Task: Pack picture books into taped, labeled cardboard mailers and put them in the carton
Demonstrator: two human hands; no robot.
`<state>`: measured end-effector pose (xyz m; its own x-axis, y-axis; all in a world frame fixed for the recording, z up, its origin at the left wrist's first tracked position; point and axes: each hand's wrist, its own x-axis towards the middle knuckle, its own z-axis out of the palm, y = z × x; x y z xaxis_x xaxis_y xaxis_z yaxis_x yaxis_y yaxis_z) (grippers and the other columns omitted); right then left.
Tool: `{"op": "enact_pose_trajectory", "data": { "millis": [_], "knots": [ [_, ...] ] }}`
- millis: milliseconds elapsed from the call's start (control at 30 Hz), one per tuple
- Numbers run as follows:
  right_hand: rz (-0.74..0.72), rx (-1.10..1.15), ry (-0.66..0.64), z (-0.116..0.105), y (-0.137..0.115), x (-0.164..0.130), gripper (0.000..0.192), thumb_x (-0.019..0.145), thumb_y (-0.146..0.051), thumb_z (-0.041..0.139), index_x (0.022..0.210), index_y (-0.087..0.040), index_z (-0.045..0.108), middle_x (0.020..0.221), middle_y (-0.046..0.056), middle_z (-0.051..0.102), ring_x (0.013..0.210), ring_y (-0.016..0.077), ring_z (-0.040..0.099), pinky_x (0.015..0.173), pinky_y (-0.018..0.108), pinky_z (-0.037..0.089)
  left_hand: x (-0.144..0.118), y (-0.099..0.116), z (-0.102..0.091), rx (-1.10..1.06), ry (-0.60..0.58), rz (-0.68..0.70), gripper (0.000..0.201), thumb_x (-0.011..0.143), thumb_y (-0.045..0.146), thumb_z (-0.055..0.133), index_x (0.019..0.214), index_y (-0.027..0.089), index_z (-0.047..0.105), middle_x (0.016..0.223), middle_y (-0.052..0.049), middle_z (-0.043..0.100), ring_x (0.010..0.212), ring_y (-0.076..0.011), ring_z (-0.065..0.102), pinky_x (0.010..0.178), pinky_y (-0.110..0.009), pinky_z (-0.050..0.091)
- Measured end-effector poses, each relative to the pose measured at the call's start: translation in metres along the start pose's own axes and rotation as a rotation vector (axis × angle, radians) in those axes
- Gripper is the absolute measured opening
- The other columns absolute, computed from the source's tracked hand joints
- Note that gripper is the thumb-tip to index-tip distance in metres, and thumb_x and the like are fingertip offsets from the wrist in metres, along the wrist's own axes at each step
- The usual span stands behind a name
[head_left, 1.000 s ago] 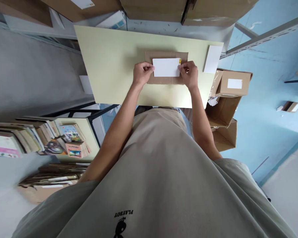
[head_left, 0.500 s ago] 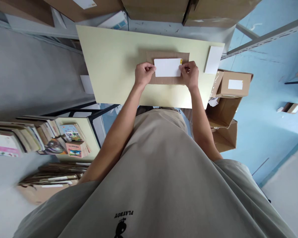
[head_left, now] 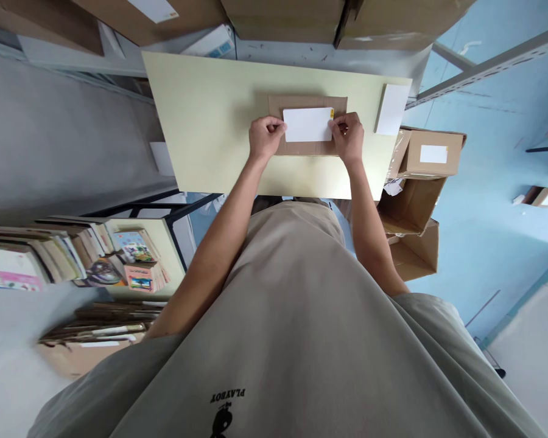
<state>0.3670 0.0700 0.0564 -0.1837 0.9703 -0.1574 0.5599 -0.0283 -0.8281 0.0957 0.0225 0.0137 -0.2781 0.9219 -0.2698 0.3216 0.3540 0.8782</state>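
Both hands pinch a smooth white rectangular label over flat brown cardboard.

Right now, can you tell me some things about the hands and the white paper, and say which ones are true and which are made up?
1. Both hands pinch the white label, the left hand at one end and the right hand at the other. True.
2. The white label is over a flat brown cardboard piece. True.
3. The cardboard piece lies on a red table. False: the table is pale yellow-green.
4. The label has a small yellow mark at the corner by the right hand. True.
5. The stack of white sheets sits between the two hands. False: it lies at the table's edge, beyond the right hand.
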Motion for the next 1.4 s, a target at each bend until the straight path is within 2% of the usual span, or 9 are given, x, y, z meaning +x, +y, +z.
{"op": "enact_pose_trajectory", "data": {
  "millis": [200,400,667,800,900,1000,1100,1200,1400],
  "knots": [
    [-0.001,-0.037,0.012,0.008,0.011,-0.002,0.062,0.115,-0.087,0.051,0.122,-0.033,0.080,0.128,0.015,0.079,0.124,0.0366,0.077,0.119,0.063,0.069,-0.001,0.002,0.001,-0.006,-0.004,-0.006,0.042,0.098,0.066,0.089,0.091,0.025,0.082,0.074,0.000,0.063,0.078,-0.0203,0.068,0.082,-0.034,0.061],
    [0.057,-0.109,0.065,0.025,0.047,0.005,0.055,0.116,-0.078,0.057,0.118,-0.028,0.081,0.144,0.021,0.072,0.125,0.0364,0.078,0.120,0.064,0.069,-0.001,0.000,0.002,0.037,0.049,-0.035,0.023,0.095,0.045,0.090,0.086,0.026,0.080,0.072,0.000,0.064,0.076,-0.0212,0.068,0.084,-0.037,0.062],
    [0.067,-0.120,0.170,0.040,0.066,0.011,0.049,0.119,-0.069,0.062,0.108,-0.024,0.079,0.128,0.016,0.069,0.117,0.0311,0.079,0.115,0.056,0.071,-0.010,0.019,0.011,0.110,0.138,-0.040,0.013,0.094,0.022,0.080,0.084,0.028,0.073,0.079,-0.002,0.070,0.094,-0.0261,0.076,0.104,-0.041,0.065],
    [0.124,-0.150,0.139,0.036,0.048,0.005,0.043,0.121,-0.061,0.062,0.124,-0.022,0.079,0.133,0.016,0.069,0.119,0.0302,0.079,0.118,0.055,0.069,-0.020,0.027,0.017,0.188,0.200,0.005,0.018,0.099,0.027,0.078,0.086,0.029,0.065,0.086,-0.006,0.073,0.105,-0.0305,0.079,0.112,-0.047,0.065],
    [0.134,-0.267,0.125,0.031,0.020,-0.007,0.038,0.124,-0.047,0.051,0.134,-0.021,0.078,0.146,0.021,0.070,0.135,0.0339,0.076,0.127,0.060,0.063,-0.028,0.035,0.016,0.187,0.189,-0.014,0.020,0.110,0.044,0.074,0.100,0.028,0.067,0.108,-0.013,0.080,0.125,-0.0353,0.079,0.121,-0.054,0.061],
    [0.041,-0.374,0.014,0.032,-0.012,-0.020,0.050,0.123,-0.030,0.034,0.147,-0.020,0.077,0.168,0.023,0.067,0.162,0.0403,0.062,0.139,0.071,0.050,-0.036,0.048,0.019,0.304,0.038,0.047,0.033,0.119,0.058,0.065,0.120,0.025,0.071,0.142,-0.020,0.079,0.154,-0.0398,0.068,0.133,-0.059,0.053],
    [-0.052,-0.404,-0.173,0.040,-0.036,-0.026,0.060,0.119,-0.025,0.031,0.164,-0.020,0.071,0.185,0.018,0.059,0.178,0.0406,0.047,0.147,0.074,0.040,-0.041,0.057,0.030,0.464,-0.144,0.190,0.042,0.128,0.053,0.050,0.144,0.019,0.071,0.171,-0.018,0.069,0.169,-0.0304,0.055,0.143,-0.053,0.041],
    [-0.076,-0.439,-0.238,0.046,-0.046,-0.026,0.068,0.119,-0.025,0.028,0.178,-0.014,0.059,0.193,0.017,0.048,0.183,0.0365,0.040,0.150,0.067,0.037,-0.045,0.058,0.036,0.517,-0.245,0.258,0.055,0.131,0.044,0.034,0.167,0.012,0.061,0.190,-0.014,0.053,0.180,-0.0225,0.042,0.152,-0.049,0.029],
    [-0.025,-0.513,-0.174,0.050,-0.044,-0.028,0.081,0.124,-0.057,0.030,0.194,-0.015,0.034,0.200,0.015,0.035,0.191,0.0358,0.020,0.155,0.068,0.024,-0.051,0.053,0.027,0.489,-0.323,0.257,0.069,0.117,0.040,0.041,0.183,0.024,0.053,0.198,-0.008,0.038,0.189,-0.0294,0.026,0.159,-0.062,0.012]
  ]
}}
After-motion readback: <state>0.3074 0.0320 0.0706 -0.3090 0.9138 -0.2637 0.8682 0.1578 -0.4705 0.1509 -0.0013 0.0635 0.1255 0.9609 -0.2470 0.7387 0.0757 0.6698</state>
